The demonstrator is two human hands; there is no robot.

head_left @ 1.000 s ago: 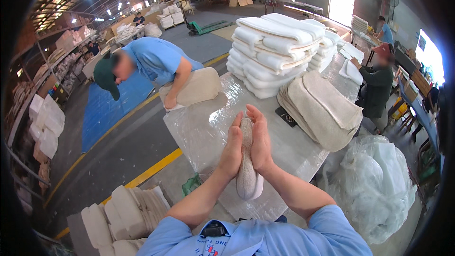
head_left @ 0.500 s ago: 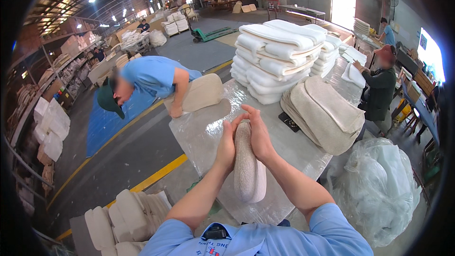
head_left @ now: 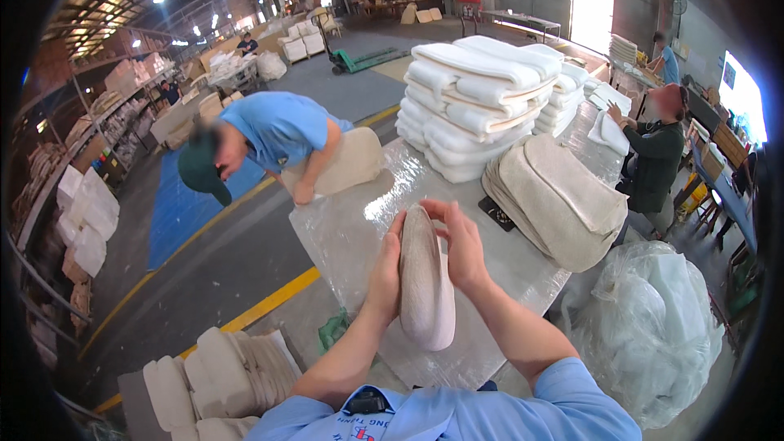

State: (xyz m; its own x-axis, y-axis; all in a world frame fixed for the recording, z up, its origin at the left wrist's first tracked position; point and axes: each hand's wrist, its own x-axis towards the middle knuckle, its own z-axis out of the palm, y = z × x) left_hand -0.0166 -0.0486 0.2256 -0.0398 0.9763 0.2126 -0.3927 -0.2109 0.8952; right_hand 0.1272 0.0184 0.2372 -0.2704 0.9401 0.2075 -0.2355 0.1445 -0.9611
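From here I can see the person holding a folded beige pad (head_left: 420, 294) on its narrow side between both hands, above the near end of the plastic-covered tabletop (head_left: 514, 278). The left hand (head_left: 382, 278) lies along its left face, fingers close together and nearly straight; the right hand (head_left: 465, 253) has its fingers loosely bent, their tips at the pad's far end, the palm standing a little off it. A stack of beige pieces (head_left: 563, 204) lies along the tabletop's right edge, with folded white pieces (head_left: 482, 110) piled beyond. By the left corner, a co-worker (head_left: 282, 135) leans over another beige piece (head_left: 355, 165).
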